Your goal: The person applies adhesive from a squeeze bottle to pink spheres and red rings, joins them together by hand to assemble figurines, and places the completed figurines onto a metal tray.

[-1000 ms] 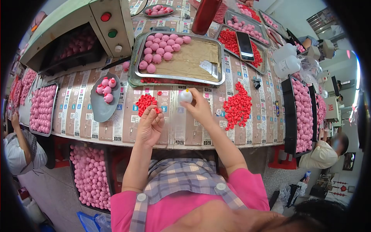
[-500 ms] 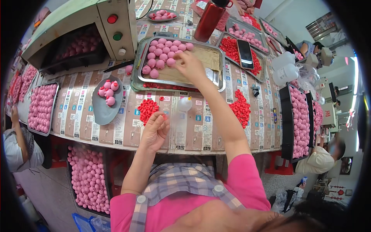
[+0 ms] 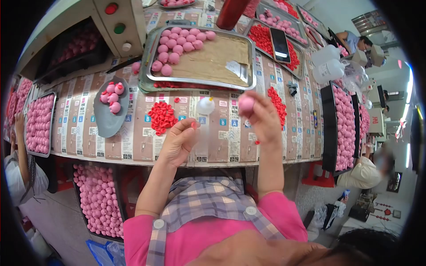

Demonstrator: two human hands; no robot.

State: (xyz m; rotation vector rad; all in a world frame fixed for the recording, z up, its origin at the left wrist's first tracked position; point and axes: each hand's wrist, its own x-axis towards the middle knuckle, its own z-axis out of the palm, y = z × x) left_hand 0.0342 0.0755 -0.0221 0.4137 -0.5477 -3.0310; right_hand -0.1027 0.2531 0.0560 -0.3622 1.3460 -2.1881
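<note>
In the head view, my right hand [image 3: 266,119] holds a pink ball [image 3: 246,104] above the table, fingers closed round it. My left hand [image 3: 178,141], to its left, pinches a small red piece [image 3: 194,126] between thumb and fingertips. A small white bottle with a yellow tip [image 3: 206,105] stands between and beyond the hands. A heap of red ring-like pieces [image 3: 162,119] lies close to my left hand, and another red heap [image 3: 278,104] lies behind my right hand. Farther back, a metal tray [image 3: 199,84] lined with brown material carries several pink balls.
A grey plate [image 3: 105,127] with pink balls is at left, below a machine with buttons [image 3: 128,26]. A phone [image 3: 279,45] rests on a tray of red pieces. Black crates of balls [image 3: 329,133] stand at right. Other people sit at both sides.
My right hand has come back from the tray towards me and right, bringing a pink ball. The left hand still pinches its red piece. The camera view has shifted slightly.
</note>
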